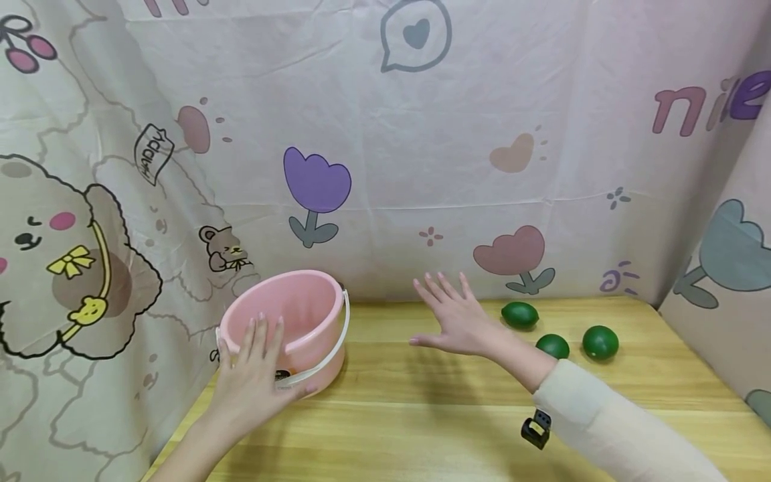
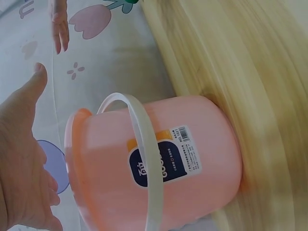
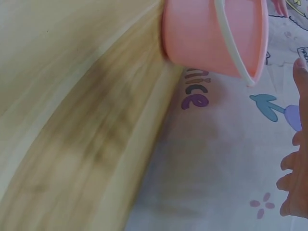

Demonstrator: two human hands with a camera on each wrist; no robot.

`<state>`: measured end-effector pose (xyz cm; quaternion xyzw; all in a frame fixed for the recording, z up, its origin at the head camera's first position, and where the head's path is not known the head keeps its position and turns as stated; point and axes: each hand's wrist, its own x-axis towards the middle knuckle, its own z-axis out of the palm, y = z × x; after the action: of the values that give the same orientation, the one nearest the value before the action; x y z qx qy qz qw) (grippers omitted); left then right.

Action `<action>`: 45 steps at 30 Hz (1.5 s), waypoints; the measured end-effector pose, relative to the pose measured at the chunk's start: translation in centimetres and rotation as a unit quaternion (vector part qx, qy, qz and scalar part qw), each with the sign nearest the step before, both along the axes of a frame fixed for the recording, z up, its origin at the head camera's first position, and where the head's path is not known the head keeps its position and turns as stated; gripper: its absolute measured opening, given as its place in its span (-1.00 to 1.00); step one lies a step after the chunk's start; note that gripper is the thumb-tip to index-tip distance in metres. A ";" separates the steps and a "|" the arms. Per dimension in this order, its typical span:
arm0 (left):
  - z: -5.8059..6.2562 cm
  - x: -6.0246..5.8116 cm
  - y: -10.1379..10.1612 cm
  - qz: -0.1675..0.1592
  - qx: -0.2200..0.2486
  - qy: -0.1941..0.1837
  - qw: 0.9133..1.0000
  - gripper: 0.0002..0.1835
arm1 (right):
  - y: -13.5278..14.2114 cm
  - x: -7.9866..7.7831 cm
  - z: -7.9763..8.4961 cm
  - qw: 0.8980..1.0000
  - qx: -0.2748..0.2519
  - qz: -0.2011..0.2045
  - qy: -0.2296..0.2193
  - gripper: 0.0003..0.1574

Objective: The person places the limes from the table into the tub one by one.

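Observation:
A pink bucket (image 1: 328,348) with a white handle (image 2: 153,178) stands upright on the left of the wooden table. In the head view my left hand (image 1: 253,381), fingers spread, overlaps the bucket's near side; the left wrist view shows it beside the rim with nothing in it. My right hand (image 1: 454,321) hovers over the table's middle, fingers straight and apart, holding nothing. To its right lie three green fruits that look like limes: one by the back edge (image 1: 520,315), one partly behind the forearm (image 1: 552,346), one farther right (image 1: 600,343).
The wooden table (image 1: 409,428) runs back to a printed curtain (image 1: 391,254). More of this cloth hangs at the left and right sides. A small black clip-like object (image 1: 536,429) shows at the right sleeve (image 1: 608,422).

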<state>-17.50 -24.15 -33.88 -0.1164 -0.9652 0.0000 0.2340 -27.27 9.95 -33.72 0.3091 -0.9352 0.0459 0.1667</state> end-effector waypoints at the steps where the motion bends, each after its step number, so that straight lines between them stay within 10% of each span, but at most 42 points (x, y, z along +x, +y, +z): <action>1: 0.0 0.0 -0.1 0.001 0.001 0.001 1.000 0.24 | -0.1 -0.1 -0.1 1.000 0.000 0.003 0.002 0.22; 24: -0.5 -0.2 -1.3 0.018 0.061 -0.001 0.998 0.14 | -4.1 -2.3 -2.0 1.000 0.012 0.012 0.019 0.21; 45: -1.6 -0.5 -2.8 -0.009 0.101 0.057 0.993 0.02 | -7.4 -3.6 -2.6 0.984 -0.040 0.097 0.145 0.11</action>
<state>-18.01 -26.92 -35.46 -0.1004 -0.9443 -0.0925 0.2994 -30.86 2.59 -36.35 0.3949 -0.8641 0.0542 0.3074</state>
